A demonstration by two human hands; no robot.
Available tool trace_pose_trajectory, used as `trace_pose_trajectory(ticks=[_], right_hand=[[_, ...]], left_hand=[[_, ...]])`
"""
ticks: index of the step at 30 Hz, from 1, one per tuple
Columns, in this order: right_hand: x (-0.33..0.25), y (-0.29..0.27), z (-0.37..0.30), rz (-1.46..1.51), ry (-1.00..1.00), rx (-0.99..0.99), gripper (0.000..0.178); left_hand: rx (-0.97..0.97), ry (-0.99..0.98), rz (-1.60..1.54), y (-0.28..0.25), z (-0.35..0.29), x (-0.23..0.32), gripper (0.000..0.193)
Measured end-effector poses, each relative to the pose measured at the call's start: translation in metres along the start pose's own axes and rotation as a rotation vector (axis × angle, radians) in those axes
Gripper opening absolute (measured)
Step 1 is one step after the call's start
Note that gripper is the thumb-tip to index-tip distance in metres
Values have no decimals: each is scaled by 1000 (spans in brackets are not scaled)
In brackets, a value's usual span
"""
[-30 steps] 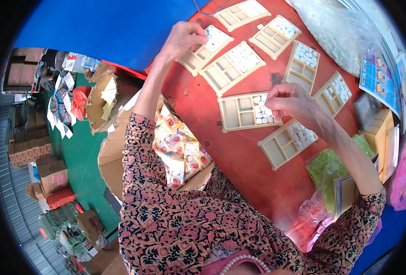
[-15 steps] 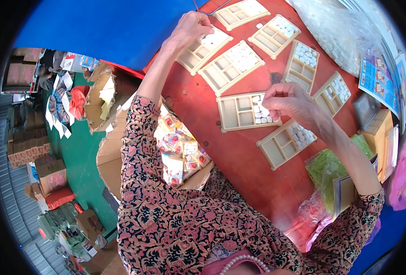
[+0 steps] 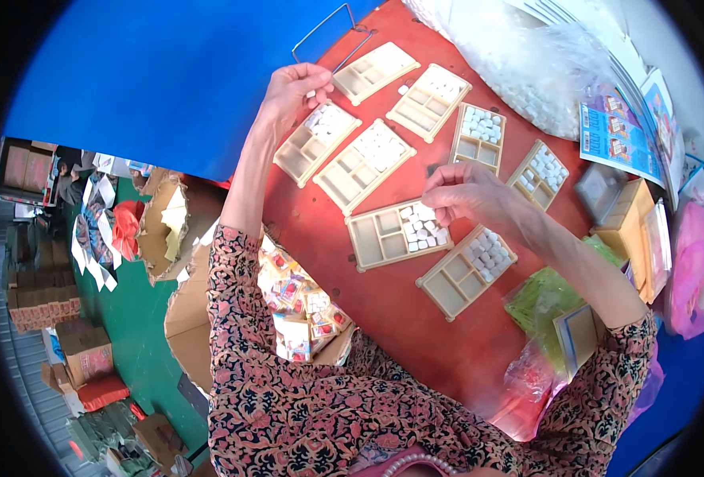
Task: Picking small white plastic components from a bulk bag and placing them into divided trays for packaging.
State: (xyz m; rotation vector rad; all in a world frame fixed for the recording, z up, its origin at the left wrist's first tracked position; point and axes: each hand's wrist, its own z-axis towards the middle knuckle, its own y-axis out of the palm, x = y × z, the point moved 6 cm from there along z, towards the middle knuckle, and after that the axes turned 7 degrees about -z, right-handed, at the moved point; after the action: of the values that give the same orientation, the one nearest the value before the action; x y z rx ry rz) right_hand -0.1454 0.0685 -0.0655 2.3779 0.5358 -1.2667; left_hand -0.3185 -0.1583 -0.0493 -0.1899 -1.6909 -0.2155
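Several cream compartment trays lie on the red table, each with small white blocks heaped in one end. Between the fingertips of my left hand (image 3: 296, 94) is a small white block (image 3: 311, 94). That hand hovers by the far end of the left-hand tray (image 3: 291, 162). My right hand (image 3: 471, 195) is closed, thumb against fingers, above the block-filled end of the near middle tray (image 3: 365, 241); whatever its fingertips hold is hidden. White blocks (image 3: 423, 229) sit in that tray just under the hand. Another tray (image 3: 445, 289) lies nearest me.
A clear bag of white blocks (image 3: 519, 71) lies at the back right. A loose block (image 3: 403, 90) rests between trays. Further right are a printed blue sheet (image 3: 618, 143), a green plastic bag (image 3: 544, 306) and a pink bag (image 3: 692, 266). An open carton (image 3: 189, 318) of packaged goods stands left.
The whole view has shifted, moving the trays down and left. My left hand has lifted off the left-hand tray's blocks, and a block now shows in its fingers. My right hand stays over its tray.
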Motion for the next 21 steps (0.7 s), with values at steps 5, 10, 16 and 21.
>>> trace_pose_trajectory(ticks=[5,10,16,21], right_hand=[[-6,0,5,29,-59,-43,8],[-2,-6,3,-2,-25,5,9],[-3,-11,-4,-29,-2,55,9],[-3,-13,-6,-44,-9,65,9]], left_hand=[[-7,56,135,24,31,4,11],[-191,305,834,84,45,8,12],[-403,511,1171,122,46,-9,14],[-379,502,1139,122,41,-9,11]])
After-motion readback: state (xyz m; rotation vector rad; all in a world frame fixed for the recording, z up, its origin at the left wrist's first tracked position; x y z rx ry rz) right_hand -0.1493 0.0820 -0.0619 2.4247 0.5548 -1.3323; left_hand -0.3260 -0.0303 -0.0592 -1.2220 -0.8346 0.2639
